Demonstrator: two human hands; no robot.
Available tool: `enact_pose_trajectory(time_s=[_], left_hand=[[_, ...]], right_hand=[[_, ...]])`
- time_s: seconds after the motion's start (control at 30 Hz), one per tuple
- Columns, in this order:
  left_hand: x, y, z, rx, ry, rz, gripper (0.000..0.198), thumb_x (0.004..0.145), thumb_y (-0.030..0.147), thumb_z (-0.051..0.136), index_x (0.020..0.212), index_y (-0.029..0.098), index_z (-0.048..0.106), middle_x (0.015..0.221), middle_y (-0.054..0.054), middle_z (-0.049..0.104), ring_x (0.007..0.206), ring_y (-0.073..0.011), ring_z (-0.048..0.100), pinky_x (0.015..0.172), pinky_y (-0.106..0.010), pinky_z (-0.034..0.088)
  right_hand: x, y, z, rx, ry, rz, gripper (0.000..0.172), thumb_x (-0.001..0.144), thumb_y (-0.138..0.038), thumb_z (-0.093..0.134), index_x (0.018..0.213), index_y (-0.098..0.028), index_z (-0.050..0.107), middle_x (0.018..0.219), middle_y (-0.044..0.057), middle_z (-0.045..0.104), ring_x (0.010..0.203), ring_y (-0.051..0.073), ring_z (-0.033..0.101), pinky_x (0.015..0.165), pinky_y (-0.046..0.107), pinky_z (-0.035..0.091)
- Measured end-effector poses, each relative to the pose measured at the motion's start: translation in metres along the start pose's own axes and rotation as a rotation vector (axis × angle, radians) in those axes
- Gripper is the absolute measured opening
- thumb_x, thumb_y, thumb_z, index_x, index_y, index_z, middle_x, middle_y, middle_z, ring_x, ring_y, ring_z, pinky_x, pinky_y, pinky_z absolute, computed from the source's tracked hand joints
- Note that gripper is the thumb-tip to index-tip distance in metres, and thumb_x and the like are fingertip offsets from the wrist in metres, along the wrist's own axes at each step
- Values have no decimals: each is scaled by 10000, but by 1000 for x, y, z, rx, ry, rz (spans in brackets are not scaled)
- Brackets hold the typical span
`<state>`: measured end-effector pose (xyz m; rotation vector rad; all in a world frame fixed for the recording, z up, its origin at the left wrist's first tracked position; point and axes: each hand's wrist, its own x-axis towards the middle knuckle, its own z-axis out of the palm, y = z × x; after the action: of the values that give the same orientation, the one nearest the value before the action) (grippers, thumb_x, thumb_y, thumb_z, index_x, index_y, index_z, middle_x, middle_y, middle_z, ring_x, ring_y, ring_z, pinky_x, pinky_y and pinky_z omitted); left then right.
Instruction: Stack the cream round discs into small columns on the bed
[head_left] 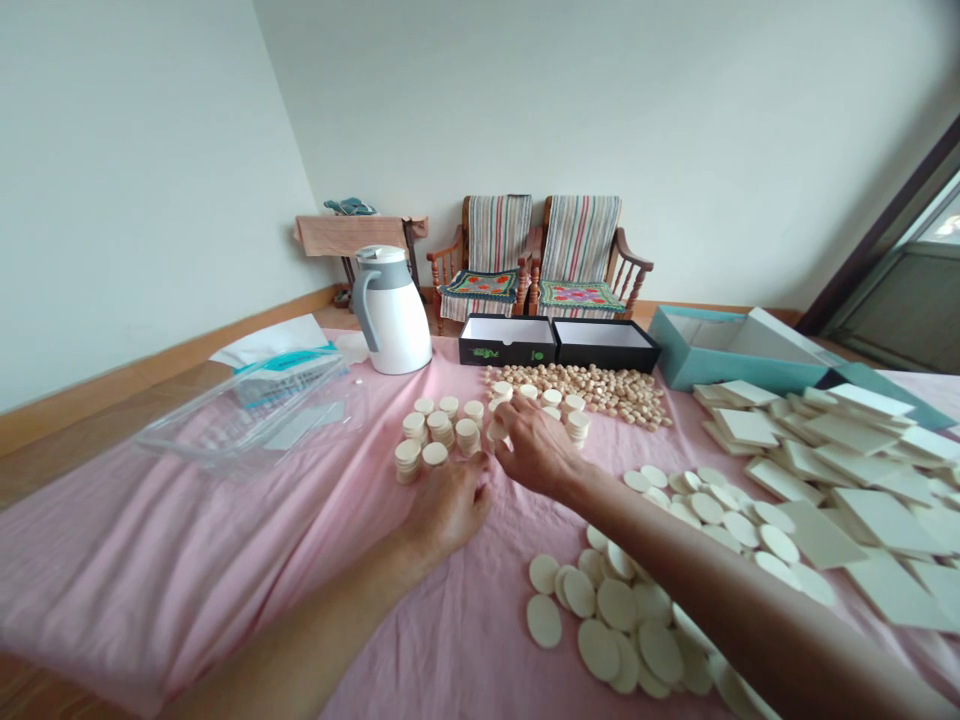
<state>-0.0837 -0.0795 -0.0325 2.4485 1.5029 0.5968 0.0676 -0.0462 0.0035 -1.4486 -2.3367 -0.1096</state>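
The right hand (536,440) covers part of the disc stacks (441,428); its grip is indiscernible. The left hand (448,507) partly conceals its own fingers. The right forearm (675,557) obscures some loose discs (616,605), cropped by the lower edge. Rightward of both hands, square tiles (847,435) exceed the frame. Left of the left hand, print on the label (289,362) is illegible. Ahead of the right hand, a black box (514,348) bears illegibly small print.

Light: soft daylight, mod. bright; brightest at R-edge window pane (945,212) | Shadows: faint, pink cloth (247,545) folds; R forearm (697,570) darker than L forearm (322,625) | Glare: mild, clear plastic box (225,415) | Distort.: wide-angle, square tiles (885,518) stretched nr R edge | Focus: disc stacks (439,428) fairly sharp, btm L soft
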Motion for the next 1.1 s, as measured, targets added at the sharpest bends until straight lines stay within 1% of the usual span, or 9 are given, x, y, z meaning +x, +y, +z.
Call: enact_pose_trajectory(time_s=[0.13,0.27,0.33,0.47,0.6,0.7,0.83,0.97,1.1], left_hand=[[-1,0,0,-4,7,-9,103,797,148,439,763,164,536,657,-22,593,595,-139,542,525,-245,291],[-1,-1,0,22,9,-15,100,793,162,446,782,168,545,652,-19,597,593,-145,545,519,-247,286],[-1,-1,0,13,9,-18,123,795,167,446,844,175,559,659,-11,604,602,-147,554,527,-244,299],[-1,0,0,-1,0,-13,159,806,170,437,887,195,572,700,-4,629,646,-147,584,558,-236,335],[1,1,2,38,9,-43,197,794,173,459,941,204,586,745,-10,659,700,-157,615,605,-240,367],[1,1,2,51,3,-48,205,790,171,460,944,203,592,749,-13,666,694,-157,620,605,-240,374],[2,1,1,53,9,-48,211,788,173,458,947,201,594,772,-19,674,705,-161,626,616,-241,384],[1,2,0,39,-7,-50,218,796,178,452,954,198,599,770,-22,672,708,-163,623,611,-241,384],[1,2,-1,30,-15,-58,223,806,181,451,968,194,604,783,-30,671,733,-165,623,638,-243,390]], right_hand=[[2,0,3,-13,15,9,136,816,-232,429,878,-164,529,908,91,567,778,195,523,573,268,336],[-10,8,-6,65,13,40,154,805,-168,431,903,-161,550,914,87,579,804,182,540,621,263,369],[-23,12,-15,171,-78,8,169,796,-142,434,898,-162,567,871,67,595,766,156,548,647,253,385],[-58,15,-40,368,-408,-160,207,728,-127,513,914,-166,596,848,39,614,755,138,559,678,239,410],[-88,6,-58,363,-548,-241,333,693,-136,552,1022,-179,574,992,67,583,866,167,561,750,268,421],[-97,-6,-58,266,-558,-226,249,725,-156,517,968,-172,573,975,82,566,879,187,554,739,283,420],[-92,-14,-46,164,-510,-177,206,740,-132,461,918,-152,564,929,96,562,829,189,543,697,287,413],[-82,-7,-38,194,-465,-187,311,673,-50,444,943,-150,563,928,87,562,854,175,534,733,273,410],[-84,-3,-43,237,-483,-228,365,654,-90,487,1005,-162,554,966,82,556,917,188,522,790,291,412]])
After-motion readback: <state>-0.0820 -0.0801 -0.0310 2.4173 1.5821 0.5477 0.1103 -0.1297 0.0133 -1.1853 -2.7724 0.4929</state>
